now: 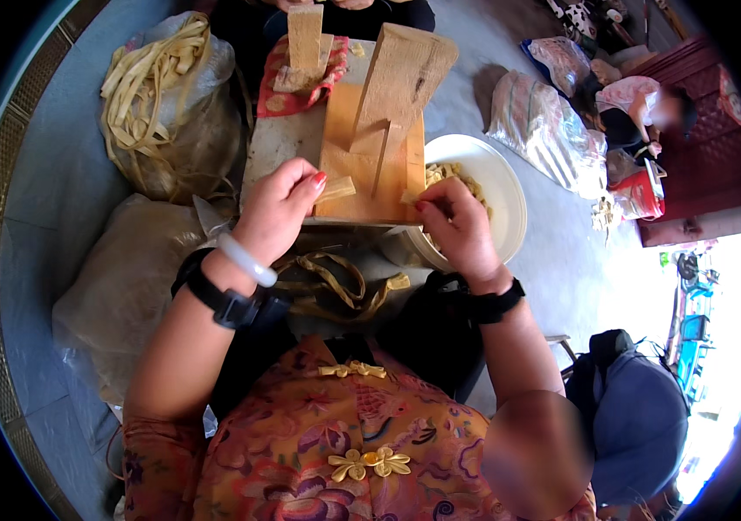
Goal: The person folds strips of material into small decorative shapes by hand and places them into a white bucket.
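Note:
My left hand [289, 202] pinches the end of a short, flat yellowish strip [336, 189] between thumb and fingers, above the near left part of a wooden board [341, 124]. At the board's near right corner, my right hand [458, 221] pinches a small yellowish piece [409, 197], close to the bucket's rim. An upright wooden block [403, 78] stands on the board, with a thin upright piece [385, 156] at its near side. Right of the board, a white bucket [506, 189] holds many short yellowish pieces [452, 173], partly hidden by my right hand.
Long yellowish strips [149, 91] lie on a plastic bag at the left, above another filled bag [129, 280]. More strips [344, 286] hang or lie below the board. Across stands a second wooden block [305, 39] on red cloth. Another person [631, 111] sits at the right near filled bags [533, 124].

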Tool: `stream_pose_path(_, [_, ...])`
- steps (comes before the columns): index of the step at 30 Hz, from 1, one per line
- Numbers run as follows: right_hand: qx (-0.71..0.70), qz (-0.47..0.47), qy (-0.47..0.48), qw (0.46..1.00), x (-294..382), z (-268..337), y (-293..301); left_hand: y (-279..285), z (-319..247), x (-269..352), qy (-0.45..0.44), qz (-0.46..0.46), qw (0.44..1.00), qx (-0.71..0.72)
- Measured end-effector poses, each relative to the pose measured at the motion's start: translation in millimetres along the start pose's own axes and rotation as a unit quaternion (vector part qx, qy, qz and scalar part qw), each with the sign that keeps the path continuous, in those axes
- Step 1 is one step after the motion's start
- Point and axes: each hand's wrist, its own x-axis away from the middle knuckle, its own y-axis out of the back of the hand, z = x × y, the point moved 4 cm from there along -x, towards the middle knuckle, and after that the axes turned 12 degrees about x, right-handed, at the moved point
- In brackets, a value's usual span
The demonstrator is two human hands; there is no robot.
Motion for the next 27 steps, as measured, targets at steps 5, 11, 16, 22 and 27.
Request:
stream_pose_path(5, [-0.262,0.085,-0.086,0.957,34.4,-0.6,-1.3,-22.2,12.9,45.3,0.213,0.116,0.869,0.431])
stream_pose_path(11, [-0.279,0.091,-0.054,0.954,62.7,15.3,-11.7,-37.6,20.9,67.1,0.251,0.127,0.83,0.482])
stream_pose_path(16, [-0.269,0.03,-0.059,0.961,70.6,13.1,1.8,-39.0,24.6,69.9,0.203,0.15,0.846,0.469])
stream_pose_path(22, [0.36,-0.229,0.202,0.882,64.2,38.3,30.3,-44.6,21.0,76.3,0.203,0.151,0.896,0.364])
stream_pose_path(27, [0.261,-0.014,0.298,0.918,78.7,80.9,-24.7,-50.3,22.0,79.8,0.235,0.189,0.886,0.353])
